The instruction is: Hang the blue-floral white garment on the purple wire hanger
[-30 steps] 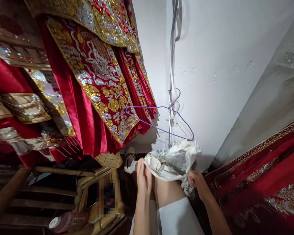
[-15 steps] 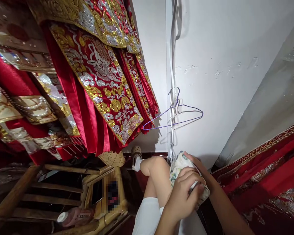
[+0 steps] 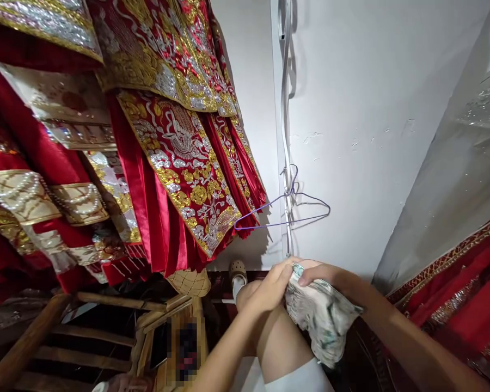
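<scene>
One cloth (image 3: 320,318) near scuffed wall (image 3: 363,81)

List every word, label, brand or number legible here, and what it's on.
No text can be read with certainty.
Pink bottle, bottom edge: dark lettering, cut off and too blurred to read.
Dark item, lower right: faint marks, possibly letters, unreadable.
Patterned cloth in the hands: no readable words.

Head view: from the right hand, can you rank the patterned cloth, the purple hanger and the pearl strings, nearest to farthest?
Nearest to the right hand first:
1. Patterned cloth: in its grasp.
2. Purple hanger: just above in view.
3. Pearl strings: far left.
</scene>
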Motion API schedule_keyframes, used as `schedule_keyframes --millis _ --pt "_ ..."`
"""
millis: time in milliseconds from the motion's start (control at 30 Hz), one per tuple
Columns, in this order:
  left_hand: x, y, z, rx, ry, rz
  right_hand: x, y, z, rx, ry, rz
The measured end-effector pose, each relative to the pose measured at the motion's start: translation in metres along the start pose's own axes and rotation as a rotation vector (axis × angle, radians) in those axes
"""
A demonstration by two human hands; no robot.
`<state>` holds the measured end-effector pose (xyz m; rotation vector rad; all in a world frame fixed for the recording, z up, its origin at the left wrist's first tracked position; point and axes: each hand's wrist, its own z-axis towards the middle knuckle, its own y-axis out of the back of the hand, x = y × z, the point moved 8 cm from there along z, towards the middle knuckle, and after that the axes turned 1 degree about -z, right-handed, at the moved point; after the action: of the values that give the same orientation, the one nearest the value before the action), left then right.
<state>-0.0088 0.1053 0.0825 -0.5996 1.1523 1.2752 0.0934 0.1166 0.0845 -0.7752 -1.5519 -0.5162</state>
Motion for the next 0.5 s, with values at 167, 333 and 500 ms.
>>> schedule_keyframes --millis 167,333,500 --pt "0.046 0.005 -0.017 0.41 0.084 0.441 0.024 0.023 -0.01 0.269 -0.175 -0.396" --pt "0.048 0.046 -0.011 0.347 0.116 0.818 0.068 0.104 0.014 -0.1 0.077 -0.607" --pt "0.066 0.087 0.0 0.176 0.243 0.906 0.067 0.14 0.041 -0.524 0.284 -0.371"
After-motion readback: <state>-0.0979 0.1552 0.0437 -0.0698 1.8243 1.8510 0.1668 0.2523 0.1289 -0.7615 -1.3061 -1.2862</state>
